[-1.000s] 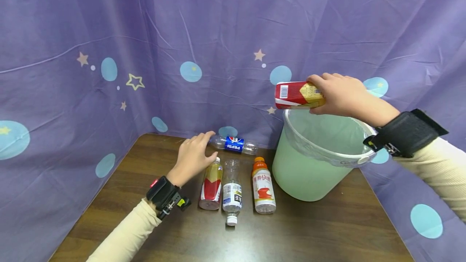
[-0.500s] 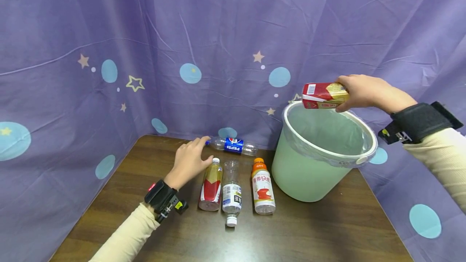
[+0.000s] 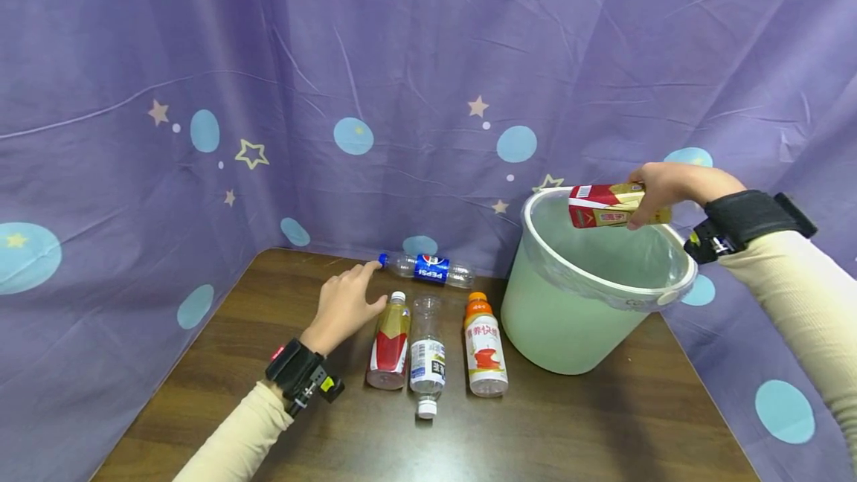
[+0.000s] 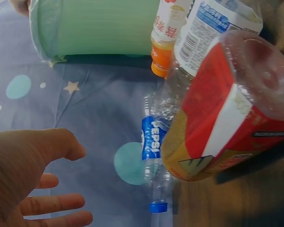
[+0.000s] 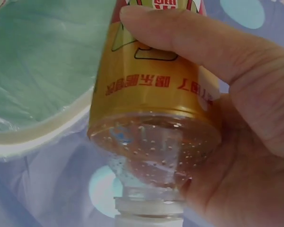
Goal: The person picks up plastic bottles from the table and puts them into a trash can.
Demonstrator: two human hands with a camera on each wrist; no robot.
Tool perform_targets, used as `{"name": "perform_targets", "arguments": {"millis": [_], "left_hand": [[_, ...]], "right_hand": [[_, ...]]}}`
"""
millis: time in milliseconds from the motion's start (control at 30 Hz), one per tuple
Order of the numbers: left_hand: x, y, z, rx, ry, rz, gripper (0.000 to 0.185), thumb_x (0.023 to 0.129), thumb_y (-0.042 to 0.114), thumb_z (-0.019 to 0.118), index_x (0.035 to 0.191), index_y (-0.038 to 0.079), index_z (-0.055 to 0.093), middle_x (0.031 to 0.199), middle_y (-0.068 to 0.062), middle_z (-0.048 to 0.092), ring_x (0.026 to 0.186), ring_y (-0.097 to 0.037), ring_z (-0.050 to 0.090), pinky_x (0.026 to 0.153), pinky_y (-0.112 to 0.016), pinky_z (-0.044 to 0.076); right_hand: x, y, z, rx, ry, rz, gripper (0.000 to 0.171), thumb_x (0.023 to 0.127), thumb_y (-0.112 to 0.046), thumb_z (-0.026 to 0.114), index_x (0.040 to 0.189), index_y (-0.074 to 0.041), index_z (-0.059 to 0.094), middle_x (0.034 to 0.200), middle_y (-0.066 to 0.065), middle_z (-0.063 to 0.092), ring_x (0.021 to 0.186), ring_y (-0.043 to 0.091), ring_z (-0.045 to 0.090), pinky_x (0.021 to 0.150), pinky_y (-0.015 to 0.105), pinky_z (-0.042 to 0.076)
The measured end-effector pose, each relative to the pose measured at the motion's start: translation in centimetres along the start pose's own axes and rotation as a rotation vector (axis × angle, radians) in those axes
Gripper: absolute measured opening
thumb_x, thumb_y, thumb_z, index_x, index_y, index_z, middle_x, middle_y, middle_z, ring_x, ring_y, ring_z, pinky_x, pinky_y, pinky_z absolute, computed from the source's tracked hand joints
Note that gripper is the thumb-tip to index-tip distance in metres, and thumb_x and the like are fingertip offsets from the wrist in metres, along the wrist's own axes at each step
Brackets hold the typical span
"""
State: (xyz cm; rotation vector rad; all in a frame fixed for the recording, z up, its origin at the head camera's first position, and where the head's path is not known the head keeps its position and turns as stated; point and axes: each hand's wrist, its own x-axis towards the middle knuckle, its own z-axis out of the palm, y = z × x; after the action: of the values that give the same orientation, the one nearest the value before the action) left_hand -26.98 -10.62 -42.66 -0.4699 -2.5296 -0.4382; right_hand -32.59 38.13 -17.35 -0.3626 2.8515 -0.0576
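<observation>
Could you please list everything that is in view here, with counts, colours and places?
Held bottle: one, red and gold label, over the bucket's mouth.
Bucket: one, pale green with clear liner, right on the table.
Pepsi bottle: one, clear with blue label and cap, lying at the back edge.
Tea bottle: one, red and gold label, left of the row.
Water bottle: one, clear, white label, middle of the row.
Orange-capped bottle: one, white label, right of the row.
Table: one, dark wood.
Curtain: purple, stars and blue dots, all around.
Hands: left hand open near the Pepsi cap; right hand gripping the held bottle.
</observation>
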Motion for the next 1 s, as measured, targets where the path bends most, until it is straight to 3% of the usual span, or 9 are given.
{"name": "perform_targets", "arguments": {"millis": [300, 700, 833, 1000], "left_hand": [[-1.1, -0.6, 0.8, 0.013, -0.013, -0.018, 0.059, 0.076, 0.033, 0.085, 0.127, 0.010, 0.065, 0.102, -0.011, 0.076, 0.076, -0.032, 0.071, 0.063, -0.042, 0.054], [-2.0, -1.2, 1.7, 0.008, -0.013, -0.016, 0.057, 0.076, 0.031, 0.085, 0.124, 0.010, 0.066, 0.099, -0.011, 0.076, 0.074, -0.031, 0.071, 0.060, -0.042, 0.053], [-2.0, -1.2, 1.9, 0.004, -0.035, -0.029, 0.056, 0.077, 0.032, 0.085, 0.126, 0.010, 0.066, 0.100, -0.011, 0.076, 0.074, -0.031, 0.071, 0.060, -0.041, 0.053], [-1.9, -1.1, 2.2, -0.001, -0.046, -0.034, 0.056, 0.077, 0.031, 0.085, 0.126, 0.010, 0.066, 0.100, -0.011, 0.076, 0.071, -0.030, 0.069, 0.059, -0.040, 0.052]], "right_hand": [[1.9, 0.3, 1.6, 0.100, -0.209, 0.060, 0.055, 0.079, -0.019, 0.082, 0.117, 0.014, 0.059, 0.099, 0.010, 0.073, 0.089, 0.023, 0.067, 0.082, 0.043, 0.056], [3.7, 1.7, 5.1, 0.161, -0.264, 0.161, 0.058, 0.086, -0.040, 0.078, 0.118, 0.005, 0.060, 0.101, 0.011, 0.068, 0.091, 0.024, 0.061, 0.079, 0.037, 0.051], [4.1, 1.9, 5.6, 0.211, -0.300, 0.150, 0.058, 0.089, -0.036, 0.075, 0.122, 0.009, 0.058, 0.107, 0.015, 0.068, 0.097, 0.025, 0.062, 0.088, 0.042, 0.053], [4.6, 1.7, 6.1, 0.271, -0.344, 0.134, 0.055, 0.091, -0.032, 0.073, 0.122, 0.011, 0.055, 0.107, 0.012, 0.066, 0.095, 0.021, 0.062, 0.087, 0.037, 0.052]]}}
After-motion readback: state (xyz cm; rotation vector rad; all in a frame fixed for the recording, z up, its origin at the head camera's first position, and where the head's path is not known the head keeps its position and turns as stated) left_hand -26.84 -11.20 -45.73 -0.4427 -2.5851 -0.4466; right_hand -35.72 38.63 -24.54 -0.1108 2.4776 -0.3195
